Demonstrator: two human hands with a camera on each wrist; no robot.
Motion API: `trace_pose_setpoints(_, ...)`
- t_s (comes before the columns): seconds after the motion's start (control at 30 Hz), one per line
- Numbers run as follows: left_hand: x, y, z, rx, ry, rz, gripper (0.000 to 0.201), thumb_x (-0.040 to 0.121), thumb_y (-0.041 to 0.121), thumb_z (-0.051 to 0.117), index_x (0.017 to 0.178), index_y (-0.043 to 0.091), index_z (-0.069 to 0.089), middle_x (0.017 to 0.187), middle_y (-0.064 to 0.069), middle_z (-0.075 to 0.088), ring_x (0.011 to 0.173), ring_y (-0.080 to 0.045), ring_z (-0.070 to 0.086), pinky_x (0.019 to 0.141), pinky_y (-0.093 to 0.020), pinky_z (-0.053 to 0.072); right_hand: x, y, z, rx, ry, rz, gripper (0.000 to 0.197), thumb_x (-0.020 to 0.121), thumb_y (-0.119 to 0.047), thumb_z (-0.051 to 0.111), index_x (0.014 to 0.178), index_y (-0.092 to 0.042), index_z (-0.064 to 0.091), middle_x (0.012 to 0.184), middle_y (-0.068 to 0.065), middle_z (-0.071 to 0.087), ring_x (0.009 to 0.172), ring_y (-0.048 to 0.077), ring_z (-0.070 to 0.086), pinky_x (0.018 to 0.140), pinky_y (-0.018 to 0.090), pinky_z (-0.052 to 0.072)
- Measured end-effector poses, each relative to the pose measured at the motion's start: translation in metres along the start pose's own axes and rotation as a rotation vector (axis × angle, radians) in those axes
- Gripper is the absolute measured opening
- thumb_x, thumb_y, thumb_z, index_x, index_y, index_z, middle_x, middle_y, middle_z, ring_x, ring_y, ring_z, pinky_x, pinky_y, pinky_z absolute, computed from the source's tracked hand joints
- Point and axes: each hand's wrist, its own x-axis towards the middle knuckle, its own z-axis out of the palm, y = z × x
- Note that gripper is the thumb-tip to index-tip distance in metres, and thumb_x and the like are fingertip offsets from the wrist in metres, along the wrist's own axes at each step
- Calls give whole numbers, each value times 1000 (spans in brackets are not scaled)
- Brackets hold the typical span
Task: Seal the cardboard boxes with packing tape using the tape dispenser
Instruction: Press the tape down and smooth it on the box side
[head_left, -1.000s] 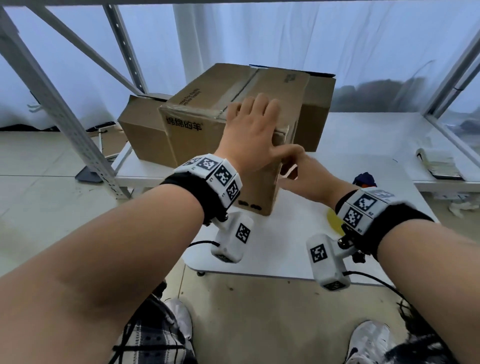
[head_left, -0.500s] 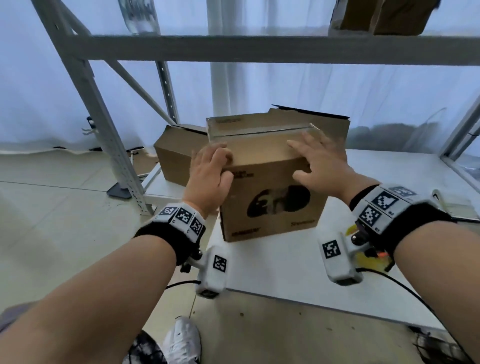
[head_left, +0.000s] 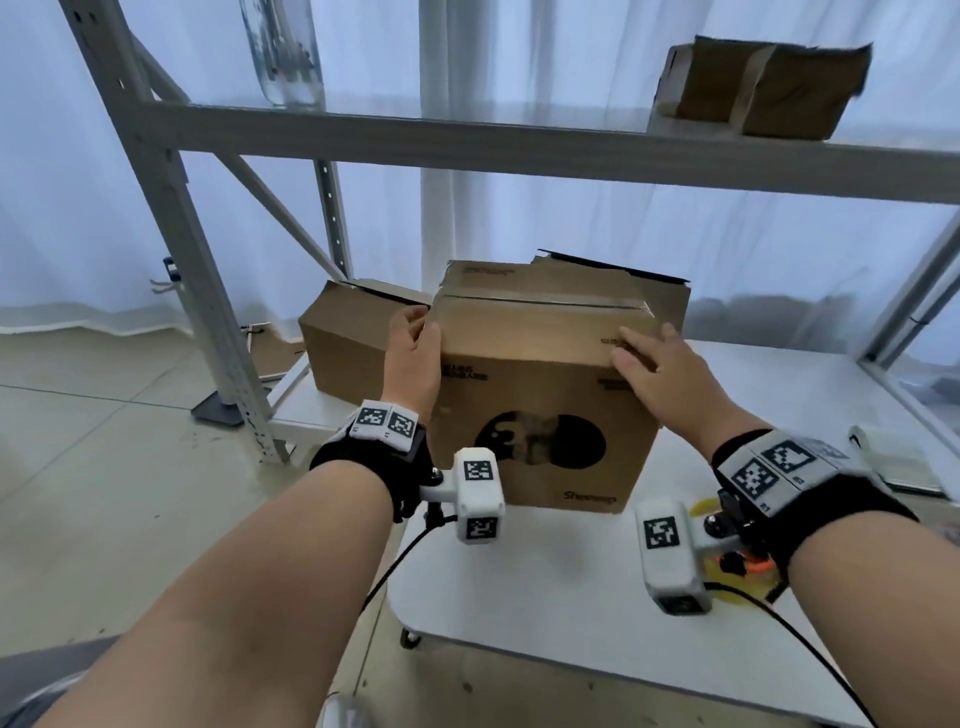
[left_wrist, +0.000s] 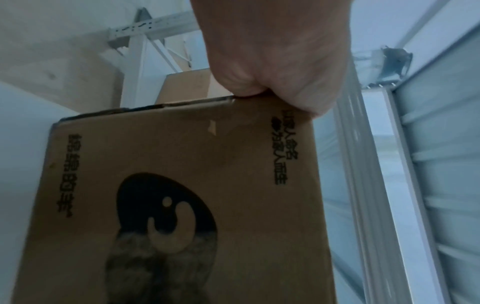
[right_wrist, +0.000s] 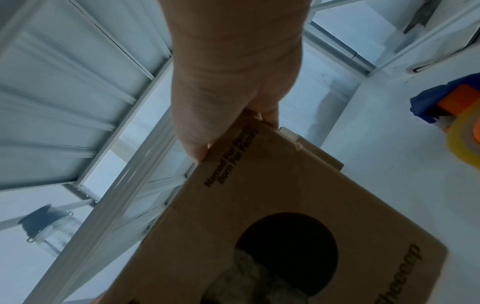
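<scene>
Grey steel rack (head_left: 171, 218): fills the far side from nine to three o'clock, with one shelf beam running across overhead.
White table (head_left: 561, 587): low, straight ahead of the person, at six o'clock below the hands.
Printed cardboard box (head_left: 545, 410): stands on the white table at twelve o'clock, black round print facing the person, top flaps folded down with a seam across the top.
Plain boxes behind: one brown box (head_left: 345, 348) at eleven o'clock on the low shelf, touching or just beside the printed one; another (head_left: 665, 291) right behind it at one o'clock, flap raised.
Shelf box (head_left: 763, 93): up at one o'clock on the upper shelf, well apart.
Left hand (head_left: 413, 358): grips the box's upper left corner, fingers curled round the edge.
Right hand (head_left: 657, 374): lies on the upper right corner, fingers fairly straight over the top edge, thumb on the front.
Hands: apart, one on each side of the box.
Tape dispenser (right_wrist: 451, 111): blue and orange with a yellowish roll, on the table at four o'clock, near the right wrist, untouched.
</scene>
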Motion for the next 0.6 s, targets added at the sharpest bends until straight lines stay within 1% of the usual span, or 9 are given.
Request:
trace_pose_setpoints(0.07,6,-2,0,27,100,-16,31,96,28,44,123,12,47,111,-10,58,94,-20,55,75,-29,39,-12,0,2,-68,139,-73,42,96,-41,48,134,-23,56,146,15,42,132,29,41,107,35,32)
trace_pose_setpoints(0.13,7,-2,4,116,238,-82,42,96,38,44,126,7,43,116,-13,53,109,-30,51,80,-31,36,-20,1,-1,-3,319,-195,29,95,-32,52,98,-15,75,103,12,71,91,23,64,86,32,50)
trace_pose_setpoints(0.17,5,0,6,181,299,-149,52,95,44,45,130,7,39,125,-16,48,119,-32,46,89,-35,36,-21,2,-4,37,369,-218,30,94,-28,52,79,-13,74,82,9,71,73,20,63,74,35,53)
trace_pose_setpoints(0.2,2,3,11,224,312,-215,64,92,51,47,137,8,32,136,-18,40,127,-34,38,99,-40,32,-19,4,-7,54,385,-221,30,94,-27,53,73,-13,70,74,6,69,66,19,60,68,35,52)
trace_pose_setpoints(0.27,-7,10,22,245,191,-289,95,84,64,51,149,11,7,152,-17,16,140,-36,18,112,-47,20,-10,11,-11,9,340,-188,17,93,-27,55,92,-17,69,93,3,65,83,19,57,77,31,47)
trace_pose_setpoints(0.37,-16,16,37,258,21,-328,116,81,61,60,147,13,-23,158,-15,-12,145,-35,-4,116,-48,4,8,15,-10,-40,171,-83,39,93,-33,56,130,-20,54,130,8,45,126,25,37,107,34,27)
trace_pose_setpoints(0.43,-9,13,37,248,-38,-330,111,85,50,60,146,14,-25,158,-15,-14,145,-35,-2,118,-48,6,17,13,-7,-17,106,-55,45,94,-35,53,136,-20,48,142,8,39,135,26,29,113,38,20)
trace_pose_setpoints(0.5,5,6,28,189,-100,-314,112,82,49,62,147,17,-24,159,-12,-10,145,-35,6,116,-51,16,24,13,-7,-21,91,-55,48,93,-36,54,137,-21,47,145,8,36,137,27,27,114,39,18)
trace_pose_setpoints(0.6,15,7,19,119,-199,-296,127,57,60,63,149,21,-15,158,-11,7,141,-33,23,113,-49,27,33,15,-17,-80,87,-28,55,90,-39,56,141,-23,41,151,11,27,142,27,17,114,37,14)
